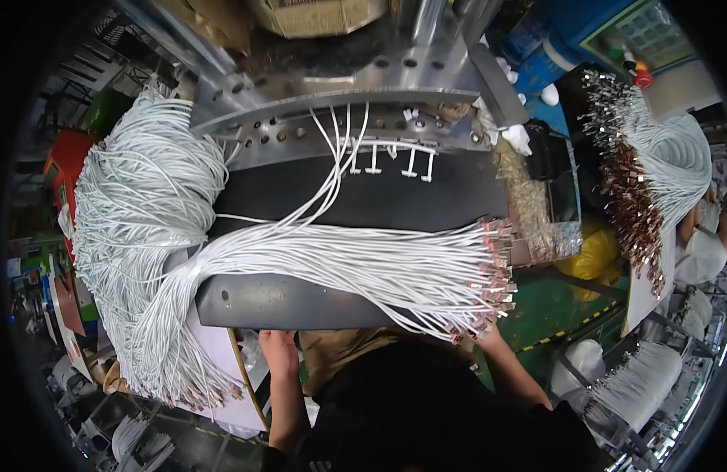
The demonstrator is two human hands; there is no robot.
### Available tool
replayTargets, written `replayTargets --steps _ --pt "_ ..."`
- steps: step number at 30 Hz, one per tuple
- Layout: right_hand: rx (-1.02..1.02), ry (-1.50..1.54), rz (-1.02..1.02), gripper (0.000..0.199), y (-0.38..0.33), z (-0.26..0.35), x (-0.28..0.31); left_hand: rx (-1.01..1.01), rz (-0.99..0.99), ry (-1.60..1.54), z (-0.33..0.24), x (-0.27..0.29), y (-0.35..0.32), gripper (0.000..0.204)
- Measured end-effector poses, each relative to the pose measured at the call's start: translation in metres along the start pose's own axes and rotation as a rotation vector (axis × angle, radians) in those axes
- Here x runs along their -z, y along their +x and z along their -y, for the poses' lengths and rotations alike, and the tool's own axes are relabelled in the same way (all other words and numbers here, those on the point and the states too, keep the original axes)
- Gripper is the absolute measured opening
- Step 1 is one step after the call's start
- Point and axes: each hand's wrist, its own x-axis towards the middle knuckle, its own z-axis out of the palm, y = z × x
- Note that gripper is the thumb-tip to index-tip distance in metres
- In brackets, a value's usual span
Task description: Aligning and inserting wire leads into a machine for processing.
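A: Head view: the bundle of white cables (356, 267) is lying across the dark table (300, 303), its metal plugs (493, 271) fanning out at the right end.

B: Hands?

A: The left hand (277, 346) is resting at the table's near edge, grip unclear. The right hand (480, 330) is sitting under the plug ends, mostly hidden; cannot tell its grip.

B: Surroundings?

A: A coiled cable heap (143, 197) is lying left; another plug-tipped bundle (655, 173) is hanging right.

yellow bag (590, 259) right | blue machine (584, 31) top right | cardboard box (316, 16) top
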Motion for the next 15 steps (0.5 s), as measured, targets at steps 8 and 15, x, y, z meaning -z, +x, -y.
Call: replayTargets --steps 8,15 --pt "0.061 -0.212 -0.104 0.048 0.01 0.013 -0.01 0.016 0.052 -0.005 0.007 0.014 0.005 0.013" --pt "-0.404 -0.213 0.188 0.042 0.05 0.113 0.064 -0.171 0.236 0.384 0.017 -0.009 -0.025 0.02"
